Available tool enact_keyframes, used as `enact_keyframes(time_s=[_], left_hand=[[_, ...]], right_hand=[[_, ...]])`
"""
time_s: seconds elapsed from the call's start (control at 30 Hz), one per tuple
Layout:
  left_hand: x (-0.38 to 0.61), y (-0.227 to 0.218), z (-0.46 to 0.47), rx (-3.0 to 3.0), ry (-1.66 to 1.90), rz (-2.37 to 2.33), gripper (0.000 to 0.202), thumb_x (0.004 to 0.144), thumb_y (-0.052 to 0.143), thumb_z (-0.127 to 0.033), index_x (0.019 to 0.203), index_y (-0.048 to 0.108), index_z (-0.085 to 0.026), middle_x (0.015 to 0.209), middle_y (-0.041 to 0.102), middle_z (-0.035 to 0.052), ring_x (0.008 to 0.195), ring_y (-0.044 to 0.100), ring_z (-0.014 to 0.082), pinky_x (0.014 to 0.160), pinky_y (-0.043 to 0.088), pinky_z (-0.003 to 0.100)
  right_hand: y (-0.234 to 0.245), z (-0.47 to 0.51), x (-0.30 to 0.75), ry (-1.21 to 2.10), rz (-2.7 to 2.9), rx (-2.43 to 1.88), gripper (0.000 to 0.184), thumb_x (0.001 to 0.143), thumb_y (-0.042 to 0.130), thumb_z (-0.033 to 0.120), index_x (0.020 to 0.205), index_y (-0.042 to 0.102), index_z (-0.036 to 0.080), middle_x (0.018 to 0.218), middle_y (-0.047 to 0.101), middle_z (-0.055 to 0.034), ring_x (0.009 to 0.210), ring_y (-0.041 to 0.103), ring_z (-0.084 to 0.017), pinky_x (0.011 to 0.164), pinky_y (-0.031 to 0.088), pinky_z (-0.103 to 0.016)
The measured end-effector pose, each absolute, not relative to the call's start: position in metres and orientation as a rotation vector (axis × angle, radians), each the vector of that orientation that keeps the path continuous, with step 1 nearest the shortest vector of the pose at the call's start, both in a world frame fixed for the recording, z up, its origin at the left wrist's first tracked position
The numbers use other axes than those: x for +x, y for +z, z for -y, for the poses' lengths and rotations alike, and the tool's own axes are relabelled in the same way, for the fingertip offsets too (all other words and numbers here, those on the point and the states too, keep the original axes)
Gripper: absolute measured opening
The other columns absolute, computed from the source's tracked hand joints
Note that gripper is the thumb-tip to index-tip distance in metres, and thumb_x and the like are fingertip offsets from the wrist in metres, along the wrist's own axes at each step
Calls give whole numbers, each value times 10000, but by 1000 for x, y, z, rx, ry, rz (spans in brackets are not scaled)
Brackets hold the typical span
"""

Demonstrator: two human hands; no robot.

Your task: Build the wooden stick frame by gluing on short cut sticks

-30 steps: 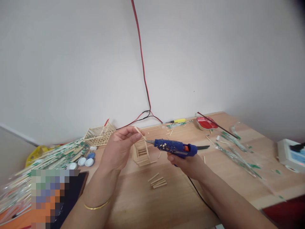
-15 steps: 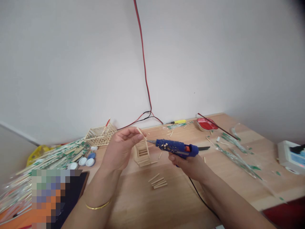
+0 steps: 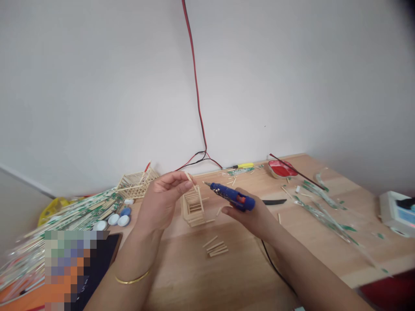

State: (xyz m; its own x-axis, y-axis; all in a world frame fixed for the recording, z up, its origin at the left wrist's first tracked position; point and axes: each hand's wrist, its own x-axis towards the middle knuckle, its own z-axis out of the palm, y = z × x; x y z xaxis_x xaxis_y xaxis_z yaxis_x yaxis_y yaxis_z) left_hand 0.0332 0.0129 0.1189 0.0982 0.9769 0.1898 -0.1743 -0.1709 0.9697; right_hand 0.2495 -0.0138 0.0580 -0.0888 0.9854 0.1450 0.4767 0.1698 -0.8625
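Note:
Between thumb and fingertips, my left hand pinches a short wooden stick. My right hand is wrapped round a blue glue gun, its metal nozzle pointing left, a little apart from the stick. Behind and below the stick, a small frame of wooden sticks stands on the table, partly covered by my left hand. Several loose short sticks lie on the table in front of the frame.
A woven stick basket stands at the back left, beside small paint pots and a heap of packaged sticks. A red dish, a yellow-handled screwdriver, plastic wrappers and a white power strip sit farther right.
The glue gun has drawn back slightly from the stick, and its nozzle has turned to point more upward. My left hand stays nearly in place, still pinching the stick.

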Motion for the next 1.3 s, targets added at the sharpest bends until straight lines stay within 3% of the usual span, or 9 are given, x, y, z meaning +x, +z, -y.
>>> enact_keyframes(time_s=[0.13, 0.23, 0.4, 0.83, 1.3], left_hand=[[19, 118, -20, 1601, 1320, -1207, 118, 694, 741, -271, 798, 729, -216, 835, 707, 19, 811, 622, 164, 793, 461, 294], [8, 119, -28, 1987, 1210, -1379, 87, 738, 692, -265, 801, 744, -236, 845, 725, 27, 833, 636, 191, 819, 458, 328], [1, 115, -38, 2450, 980, -1342, 146, 807, 612, -224, 860, 748, -222, 825, 737, 46, 803, 643, 194, 762, 468, 328], [23, 107, -33, 2673, 551, -1526, 157, 839, 588, -188, 865, 741, -216, 834, 725, 36, 846, 616, 198, 837, 431, 363], [28, 103, -34, 2766, 471, -1665, 170, 848, 574, -217, 809, 739, -228, 842, 723, 41, 855, 602, 221, 833, 409, 398]], right_hand=[[46, 8, 251, 628, 1904, -1544, 305, 730, 691, 401, 873, 516, 196, 771, 585, -8, 674, 522, -163, 587, 366, -255], [38, 6, 252, 523, 2056, -1543, 235, 758, 646, 243, 947, 531, 166, 930, 591, -77, 823, 558, -200, 689, 389, -271], [28, 2, 255, 501, 2226, -1611, 237, 698, 600, 70, 921, 568, 143, 971, 578, -100, 897, 540, -214, 764, 384, -277], [34, 1, 254, 619, 2343, -1584, 327, 725, 639, 140, 1051, 611, 143, 1106, 572, -126, 1027, 541, -245, 885, 399, -315], [24, 1, 259, 614, 2323, -1526, 403, 710, 651, 152, 1109, 596, 145, 1121, 570, -124, 1037, 541, -256, 900, 420, -343]])
